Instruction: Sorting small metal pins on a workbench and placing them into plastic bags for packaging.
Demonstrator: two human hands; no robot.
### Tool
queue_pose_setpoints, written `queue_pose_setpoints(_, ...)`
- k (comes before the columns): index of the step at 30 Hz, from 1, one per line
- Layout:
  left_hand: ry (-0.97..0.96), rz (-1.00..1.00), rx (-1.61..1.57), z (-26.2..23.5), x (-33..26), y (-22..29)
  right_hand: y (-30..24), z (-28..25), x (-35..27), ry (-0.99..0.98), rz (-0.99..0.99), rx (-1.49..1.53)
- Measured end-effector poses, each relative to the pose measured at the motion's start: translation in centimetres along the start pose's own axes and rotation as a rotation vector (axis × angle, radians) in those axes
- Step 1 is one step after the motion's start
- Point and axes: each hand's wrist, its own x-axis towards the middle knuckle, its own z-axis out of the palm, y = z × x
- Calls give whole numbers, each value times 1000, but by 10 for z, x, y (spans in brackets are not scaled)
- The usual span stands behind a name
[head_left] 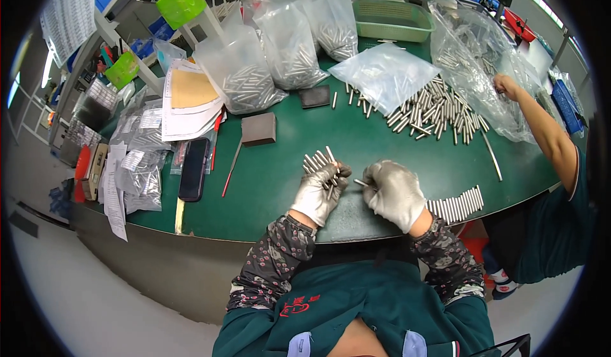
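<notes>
Sorting step in hand: left hand [320, 191] clutching a fan of metal pins [320, 161]; right hand [393, 191] pinching one pin [361, 182]; next, placement on near-right row [457, 205].

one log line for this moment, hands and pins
left hand: holds bundle of pins | right hand: pinches one pin | row of pins on table at right

Green table [280, 166]; silver rods [318, 161]; grey gloves [394, 191]; floral sleeves [273, 261].
</notes>
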Motion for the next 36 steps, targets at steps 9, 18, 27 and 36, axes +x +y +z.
queue_pose_setpoints(9,-201,-84,51,-1,3,15,-6,-1,35,220,-228,366)
queue_pose_setpoints(18,-259,-206,128,5,-9,16,-3,-8,43,28,-486,219)
queue_pose_setpoints(27,-239,-196,190,1,-6,15,-2,22,33,212,-287,439)
queue_pose_setpoints(36,-77,0,-74,-3,3,8,-33,25,-11,54,-145,197)
